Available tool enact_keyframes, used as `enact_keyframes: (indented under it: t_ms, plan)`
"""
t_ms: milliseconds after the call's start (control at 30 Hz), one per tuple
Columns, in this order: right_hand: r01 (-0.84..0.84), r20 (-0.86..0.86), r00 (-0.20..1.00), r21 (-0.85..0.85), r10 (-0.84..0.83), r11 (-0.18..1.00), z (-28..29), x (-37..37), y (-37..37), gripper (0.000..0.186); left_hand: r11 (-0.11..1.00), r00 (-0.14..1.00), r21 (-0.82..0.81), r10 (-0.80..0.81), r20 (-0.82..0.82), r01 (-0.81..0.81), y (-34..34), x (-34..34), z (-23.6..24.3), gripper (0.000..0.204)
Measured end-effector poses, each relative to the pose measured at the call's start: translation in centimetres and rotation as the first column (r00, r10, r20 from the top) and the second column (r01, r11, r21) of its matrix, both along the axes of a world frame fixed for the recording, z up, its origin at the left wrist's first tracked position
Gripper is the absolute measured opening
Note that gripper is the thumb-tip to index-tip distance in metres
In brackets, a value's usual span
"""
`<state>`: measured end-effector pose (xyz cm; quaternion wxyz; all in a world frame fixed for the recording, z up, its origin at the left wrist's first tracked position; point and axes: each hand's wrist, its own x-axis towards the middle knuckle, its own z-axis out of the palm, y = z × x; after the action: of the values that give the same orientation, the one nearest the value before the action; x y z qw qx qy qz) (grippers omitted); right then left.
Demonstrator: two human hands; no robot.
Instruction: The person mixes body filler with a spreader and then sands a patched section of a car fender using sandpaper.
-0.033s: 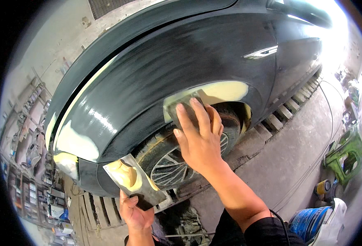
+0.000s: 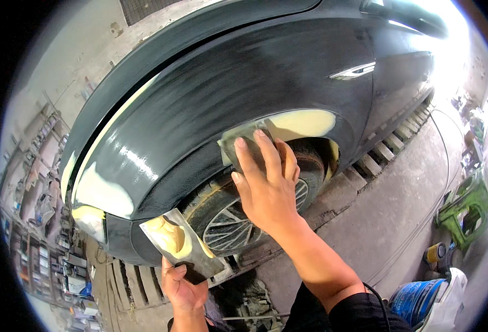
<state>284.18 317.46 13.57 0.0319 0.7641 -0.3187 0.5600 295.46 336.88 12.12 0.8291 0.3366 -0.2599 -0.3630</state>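
My right hand (image 2: 269, 180) presses a flat dark spreader (image 2: 253, 148) with its fingertips against the wheel arch of a dark car fender (image 2: 210, 99). A cream filler patch (image 2: 304, 123) runs along the arch to the right of the spreader. Below and to the left, my left hand (image 2: 183, 285) grips the lower end of a flat metal plate (image 2: 197, 254), tilted, with a mound of yellow filler (image 2: 169, 238) on its upper part. The plate hangs in front of the car's wheel (image 2: 230, 227). The spreader's working edge is partly hidden by my fingers.
More cream filler (image 2: 103, 193) covers the fender's front corner. A green plastic step stool (image 2: 468, 210), a small yellow-banded can (image 2: 436, 253) and a blue bucket (image 2: 415, 301) stand at right. Cluttered shelves (image 2: 39, 193) line the left. Slatted floor grating (image 2: 136, 282) runs beneath the car.
My right hand and its spreader have shifted very slightly left along the arch. The left hand and the plate look almost unmoved.
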Motion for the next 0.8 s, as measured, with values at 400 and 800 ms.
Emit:
enact_keyframes:
  t_ms: [400, 800]
  plan:
    - [0.017, -0.015, 1.000, 0.035, -0.017, 0.999, -4.0, 1.8, 0.6, 0.057, 0.998, 0.997, 0.029, 0.062, -0.048, -0.061, -0.2, 0.6, -0.5, 0.072]
    - [0.047, 0.054, 0.997, 0.103, -0.053, 0.994, -1.4, -1.5, -1.7, 0.060, 1.000, 1.000, 0.022, -0.012, 0.004, 0.012, 0.5, 0.9, -1.2, 0.072]
